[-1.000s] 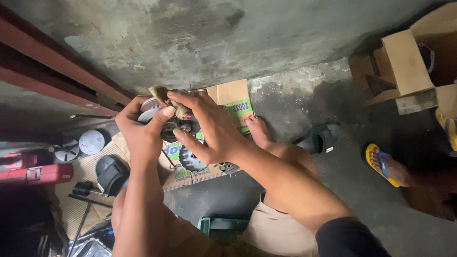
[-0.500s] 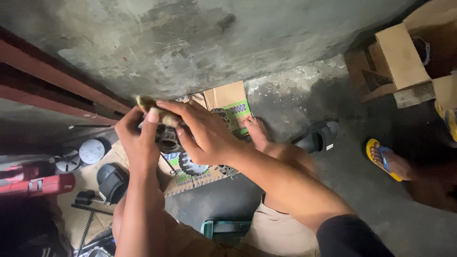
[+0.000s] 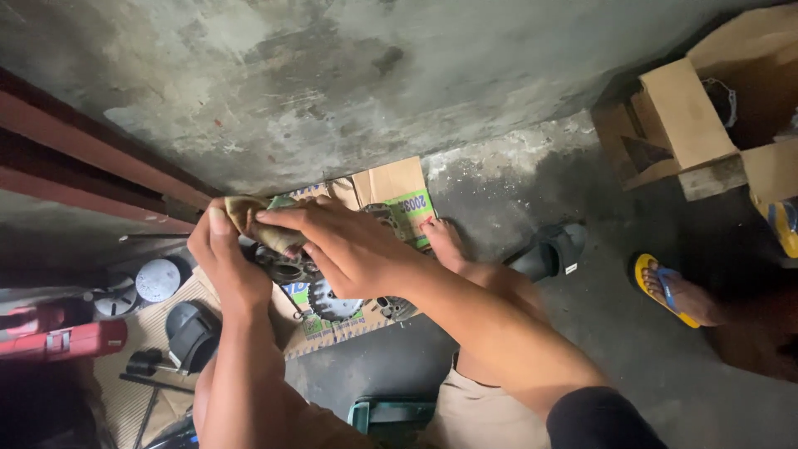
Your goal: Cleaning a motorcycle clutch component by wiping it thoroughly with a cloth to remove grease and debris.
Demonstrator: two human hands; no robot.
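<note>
My left hand (image 3: 223, 268) and my right hand (image 3: 349, 249) meet in front of me over a dark round metal part (image 3: 283, 268). A dirty olive rag (image 3: 264, 223) lies over the part's top, pressed by my right fingers and my left thumb. The left hand grips the part from the left side, the right hand covers it from the right. Most of the part is hidden under the hands. Below them a toothed metal gear (image 3: 332, 304) lies on flattened printed cardboard (image 3: 391, 195) on the floor.
My bare foot (image 3: 445, 241) rests on the cardboard; a black sandal (image 3: 553, 249) lies beside it. Another person's foot in a yellow flip-flop (image 3: 665, 291) is at right. Open cardboard boxes (image 3: 682, 116) stand at top right. Red tool case (image 3: 62, 341), round discs (image 3: 156, 279) and black tools at left.
Both hands with the part and rag have shifted left and slightly down in view. The right fingers now lie flatter over the rag.
</note>
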